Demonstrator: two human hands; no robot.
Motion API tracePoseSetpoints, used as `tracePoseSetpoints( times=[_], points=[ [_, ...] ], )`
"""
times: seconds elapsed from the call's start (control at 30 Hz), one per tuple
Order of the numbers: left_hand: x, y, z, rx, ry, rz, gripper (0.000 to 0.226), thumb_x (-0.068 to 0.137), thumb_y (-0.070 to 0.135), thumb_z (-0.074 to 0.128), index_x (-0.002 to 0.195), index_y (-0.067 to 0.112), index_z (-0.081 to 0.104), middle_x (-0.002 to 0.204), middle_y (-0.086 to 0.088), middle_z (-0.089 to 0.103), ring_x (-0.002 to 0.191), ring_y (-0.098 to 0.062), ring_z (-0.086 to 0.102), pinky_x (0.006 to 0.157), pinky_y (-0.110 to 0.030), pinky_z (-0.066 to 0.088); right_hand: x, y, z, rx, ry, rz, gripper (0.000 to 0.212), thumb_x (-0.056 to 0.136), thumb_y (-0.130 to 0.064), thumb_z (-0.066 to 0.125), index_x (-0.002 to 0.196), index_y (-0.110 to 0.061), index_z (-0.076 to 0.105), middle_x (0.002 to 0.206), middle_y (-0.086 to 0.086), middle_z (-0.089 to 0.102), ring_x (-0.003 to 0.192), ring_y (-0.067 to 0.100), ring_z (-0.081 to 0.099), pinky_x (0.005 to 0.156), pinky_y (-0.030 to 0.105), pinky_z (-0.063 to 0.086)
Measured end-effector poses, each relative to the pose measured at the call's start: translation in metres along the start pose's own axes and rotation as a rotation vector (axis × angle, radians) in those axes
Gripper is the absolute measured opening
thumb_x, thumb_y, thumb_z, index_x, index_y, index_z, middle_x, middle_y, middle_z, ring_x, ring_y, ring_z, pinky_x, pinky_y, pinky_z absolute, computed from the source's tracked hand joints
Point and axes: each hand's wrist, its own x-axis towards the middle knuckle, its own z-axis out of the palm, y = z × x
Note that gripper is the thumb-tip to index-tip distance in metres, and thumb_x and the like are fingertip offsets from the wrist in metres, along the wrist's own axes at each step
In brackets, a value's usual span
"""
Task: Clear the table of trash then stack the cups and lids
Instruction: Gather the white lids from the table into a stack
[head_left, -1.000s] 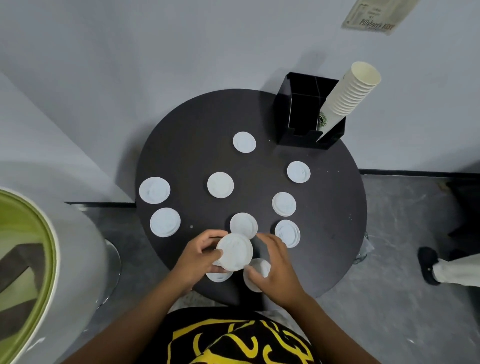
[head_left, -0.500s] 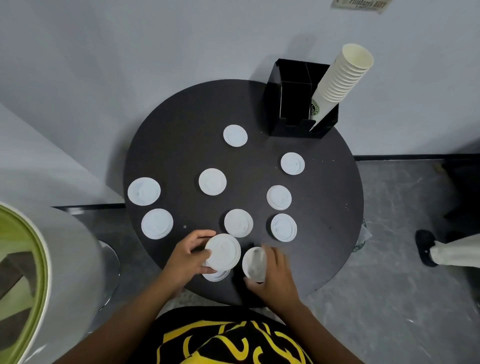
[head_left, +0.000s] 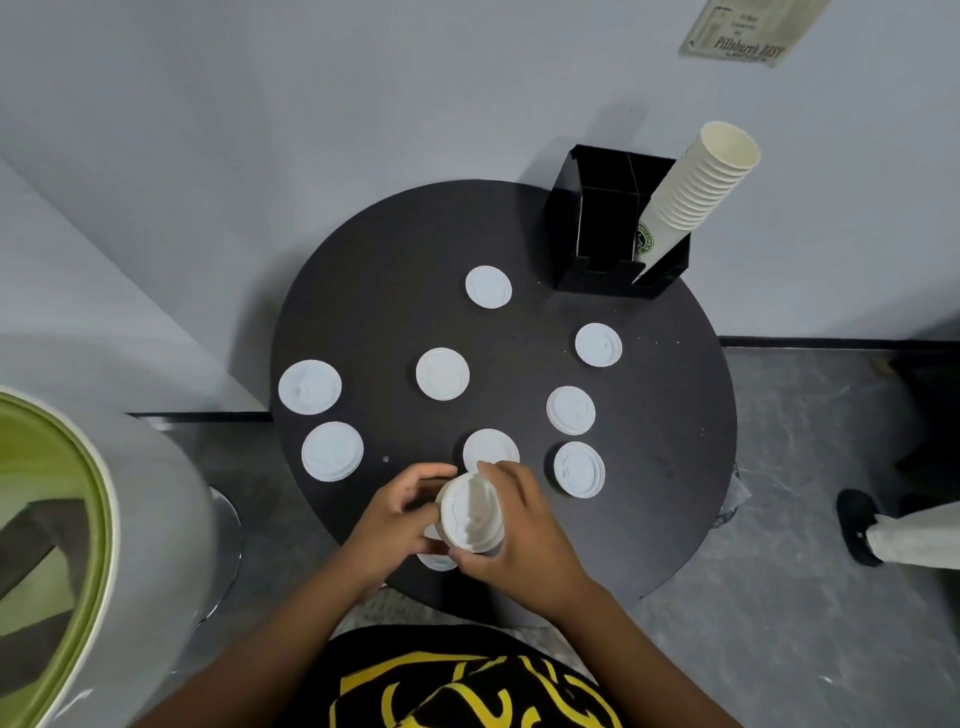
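Note:
Several white plastic lids lie scattered on the round black table (head_left: 675, 467). Both hands meet at the table's near edge around a small stack of lids (head_left: 470, 514). My left hand (head_left: 397, 519) grips the stack from the left, and my right hand (head_left: 519, 530) holds it from the right with fingers curled over its rim. One more lid (head_left: 436, 561) peeks out from beneath my hands. A lid (head_left: 491, 449) lies just beyond my fingertips. A tilted stack of paper cups (head_left: 691, 192) leans in a black holder (head_left: 597, 234) at the back right.
Loose lids lie at the left (head_left: 310, 387) (head_left: 332, 451), the middle (head_left: 442, 374), the back (head_left: 488, 287) and the right (head_left: 598, 345) (head_left: 570, 410) (head_left: 578, 470). A white bin with a green liner (head_left: 62, 545) stands at the left. A person's shoe (head_left: 857, 525) is on the floor at right.
My right hand lifted a lid from the table's near edge and brought it left onto the lid held by my left hand; both hands now clasp the stack together.

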Motion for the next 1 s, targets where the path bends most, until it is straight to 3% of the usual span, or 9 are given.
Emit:
tracePoseSetpoints(
  times=[0.2, 0.4, 0.5, 0.57, 0.63, 0.77, 0.87, 1.0],
  points=[
    [-0.007, 0.003, -0.005, -0.083, -0.015, -0.014, 0.031, 0.101, 0.009, 0.061, 0.120, 0.031, 0.072, 0.119, 0.003, 0.074, 0.113, -0.030, 0.071, 0.087, -0.055, 0.062, 0.002, 0.002, 0.008, -0.005, -0.056, -0.018, 0.092, 0.075, -0.055, 0.072, 0.151, -0.028, 0.030, 0.146, -0.009, 0.033, 0.132, 0.016, 0.043, 0.100, 0.038, 0.052],
    [-0.009, -0.001, -0.006, -0.035, -0.045, 0.034, 0.044, 0.093, -0.008, 0.061, 0.117, 0.027, 0.071, 0.122, -0.002, 0.071, 0.108, -0.028, 0.073, 0.082, -0.050, 0.064, 0.004, -0.005, 0.012, 0.039, -0.070, -0.001, 0.101, 0.072, -0.057, 0.069, 0.156, -0.025, 0.023, 0.150, -0.006, 0.028, 0.136, 0.017, 0.037, 0.103, 0.039, 0.050],
    [-0.009, -0.007, -0.013, -0.046, -0.010, 0.023, 0.046, 0.092, -0.010, 0.058, 0.118, 0.026, 0.070, 0.121, -0.002, 0.072, 0.112, -0.030, 0.071, 0.083, -0.053, 0.064, 0.002, -0.003, 0.014, 0.080, -0.091, -0.018, 0.107, 0.074, -0.056, 0.076, 0.158, -0.029, 0.015, 0.153, -0.012, 0.022, 0.142, 0.011, 0.030, 0.109, 0.029, 0.042],
    [-0.010, -0.011, -0.020, -0.063, 0.031, 0.008, 0.046, 0.092, -0.011, 0.058, 0.116, 0.025, 0.071, 0.121, -0.005, 0.072, 0.115, -0.031, 0.069, 0.081, -0.052, 0.064, -0.001, 0.001, 0.016, 0.102, -0.069, -0.003, 0.105, 0.075, -0.055, 0.078, 0.156, -0.032, 0.016, 0.150, -0.020, 0.021, 0.143, 0.002, 0.024, 0.110, 0.017, 0.032],
    [-0.012, -0.014, -0.029, -0.084, 0.080, -0.004, 0.045, 0.093, -0.012, 0.058, 0.114, 0.025, 0.071, 0.122, -0.008, 0.071, 0.117, -0.032, 0.066, 0.080, -0.055, 0.064, -0.004, 0.006, 0.018, 0.092, -0.042, 0.024, 0.098, 0.075, -0.058, 0.076, 0.153, -0.033, 0.023, 0.148, -0.021, 0.024, 0.140, 0.000, 0.025, 0.109, 0.013, 0.030],
    [-0.015, -0.022, -0.058, -0.140, 0.185, -0.014, 0.043, 0.093, -0.010, 0.061, 0.116, 0.025, 0.070, 0.128, -0.011, 0.066, 0.123, -0.036, 0.060, 0.079, -0.058, 0.063, -0.002, 0.018, 0.039, -0.037, -0.075, 0.018, 0.089, 0.074, -0.060, 0.071, 0.149, -0.029, 0.035, 0.147, -0.011, 0.035, 0.133, 0.015, 0.039, 0.106, 0.030, 0.044],
    [-0.019, -0.026, -0.073, -0.173, 0.250, -0.010, 0.041, 0.093, -0.010, 0.061, 0.118, 0.022, 0.068, 0.129, -0.013, 0.065, 0.122, -0.041, 0.061, 0.077, -0.054, 0.064, 0.001, 0.022, 0.059, -0.136, -0.147, 0.004, 0.093, 0.073, -0.058, 0.069, 0.153, -0.025, 0.033, 0.148, -0.005, 0.037, 0.129, 0.021, 0.038, 0.101, 0.029, 0.038],
    [-0.020, -0.026, -0.080, -0.200, 0.299, -0.011, 0.041, 0.097, -0.013, 0.053, 0.120, 0.019, 0.066, 0.127, -0.011, 0.065, 0.121, -0.040, 0.062, 0.074, -0.051, 0.065, 0.005, 0.027, 0.077, -0.219, -0.182, 0.010, 0.091, 0.074, -0.058, 0.064, 0.153, -0.022, 0.035, 0.144, 0.000, 0.045, 0.124, 0.026, 0.044, 0.100, 0.036, 0.045]
  ],
)
